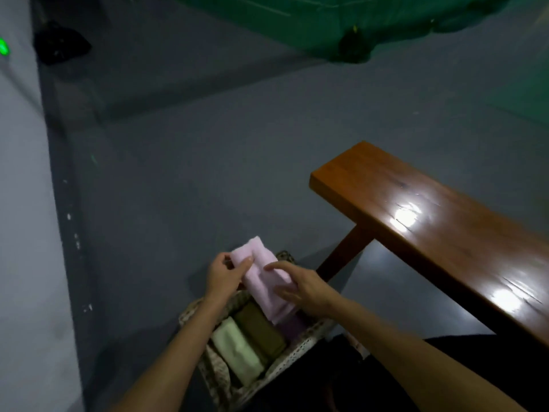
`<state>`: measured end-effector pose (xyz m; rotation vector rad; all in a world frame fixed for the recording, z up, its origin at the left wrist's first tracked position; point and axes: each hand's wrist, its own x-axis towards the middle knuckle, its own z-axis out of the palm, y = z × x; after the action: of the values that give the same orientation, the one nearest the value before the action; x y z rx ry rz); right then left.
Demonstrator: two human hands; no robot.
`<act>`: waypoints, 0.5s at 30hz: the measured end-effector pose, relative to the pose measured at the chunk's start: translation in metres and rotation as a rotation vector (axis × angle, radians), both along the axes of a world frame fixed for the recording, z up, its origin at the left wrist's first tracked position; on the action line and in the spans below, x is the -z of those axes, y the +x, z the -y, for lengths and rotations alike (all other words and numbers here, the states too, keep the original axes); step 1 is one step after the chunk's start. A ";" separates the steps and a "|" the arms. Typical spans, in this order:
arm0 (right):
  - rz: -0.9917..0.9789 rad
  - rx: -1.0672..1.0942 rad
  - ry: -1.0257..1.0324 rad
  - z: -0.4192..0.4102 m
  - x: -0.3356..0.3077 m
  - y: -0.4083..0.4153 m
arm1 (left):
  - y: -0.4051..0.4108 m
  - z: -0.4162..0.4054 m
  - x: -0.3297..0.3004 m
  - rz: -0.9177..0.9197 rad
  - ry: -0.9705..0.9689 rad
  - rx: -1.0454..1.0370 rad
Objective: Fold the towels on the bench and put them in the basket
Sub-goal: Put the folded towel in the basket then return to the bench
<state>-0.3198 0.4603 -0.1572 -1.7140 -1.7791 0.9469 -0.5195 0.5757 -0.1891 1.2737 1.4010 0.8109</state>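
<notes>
- Head view: basket (pixel 300 350) on floor holds pale green towel (pixel 237 349), olive towel (pixel 261 328);
- left hand (pixel 224 276) pinches folded pink towel (pixel 261 281) above basket; right hand (pixel 303 288) rests on it, fingers straight;
- bench (pixel 445 233) beyond, right.

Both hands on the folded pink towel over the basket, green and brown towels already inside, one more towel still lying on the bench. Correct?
Not quite: the head view shows no towel on the bench, at least on the part in frame. The rest holds: the left hand and right hand are on the pink towel over the basket, with the green towel and brown towel inside.
</notes>
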 end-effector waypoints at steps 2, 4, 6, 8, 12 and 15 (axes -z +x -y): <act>0.000 -0.036 -0.070 -0.004 0.030 -0.004 | -0.008 0.008 0.033 -0.016 -0.073 -0.019; 0.004 -0.072 -0.142 -0.005 0.059 -0.003 | -0.013 0.022 0.065 0.002 -0.135 -0.023; 0.005 -0.095 -0.237 -0.006 0.088 -0.001 | -0.014 0.034 0.098 0.013 -0.204 -0.038; -0.007 -0.115 -0.324 -0.007 0.115 0.000 | -0.015 0.047 0.128 0.019 -0.284 -0.078; -0.014 -0.146 -0.481 -0.012 0.161 -0.007 | -0.021 0.060 0.178 -0.043 -0.364 -0.147; -0.043 -0.140 -0.567 -0.017 0.201 -0.015 | -0.023 0.060 0.206 -0.047 -0.364 -0.208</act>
<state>-0.3344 0.4778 -0.3578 -1.8810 -1.7224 1.6589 -0.5424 0.5157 -0.3953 0.8823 1.6513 0.6283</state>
